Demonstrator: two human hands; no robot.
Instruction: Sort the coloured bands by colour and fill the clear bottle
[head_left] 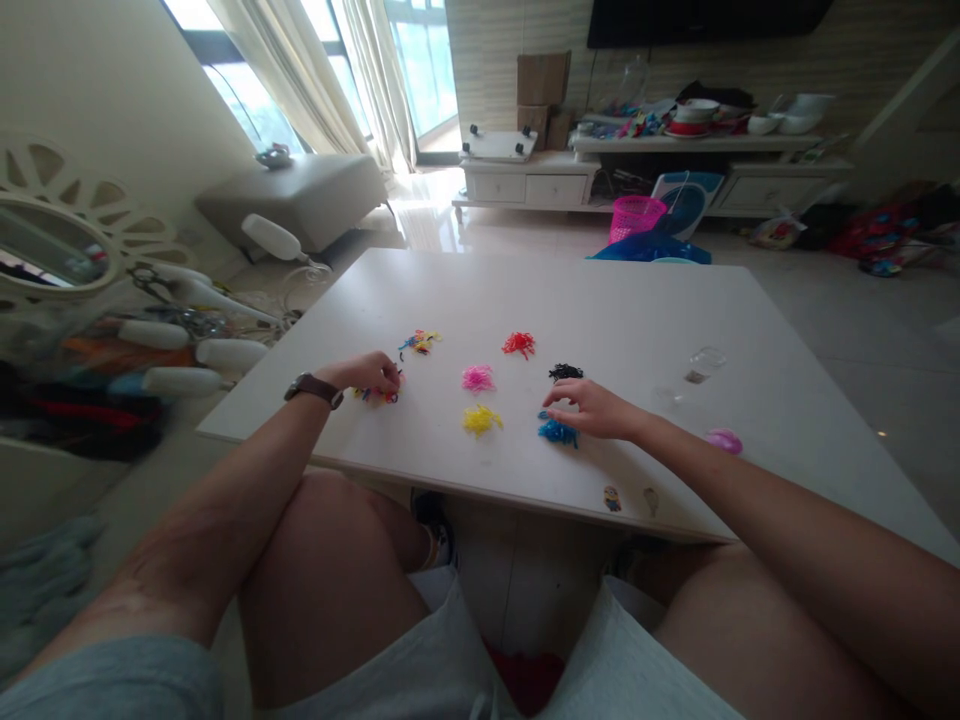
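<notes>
Near mixed pile (pixel 384 397): small coloured strands or bands, several colours together, on the bench at left, partly under the left hand; unsorted.
Left hand (pixel 376 373): fingers curled and drawn together over this pile; whether they pinch a piece cannot be told.
Far mixed pile (pixel 424 343): just beyond the left hand; blue, yellow, orange and dark pieces, also unsorted.
Pink pile (pixel 478 378): mid-bench, one colour.
Yellow pile (pixel 481 420): nearer the seated person, one colour.
Red pile (pixel 519 345): farther back, one colour.
Black pile (pixel 566 371): just beyond the right hand, one colour.
Blue pile (pixel 559 433): partly beneath the right hand, one colour.
Right hand (pixel 592 408): thumb and forefinger parted, above the blue pile's edge; no piece clearly held.
Progress: five single-colour heaps formed; two mixed heaps remaining. By judgement, well advanced but unfinished.
Bench (pixel 637 310): white, carrying all seven heaps.
Right side of bench: clear container (pixel 705 364), pink-purple item (pixel 724 441), small cartoon figure (pixel 612 498).
</notes>
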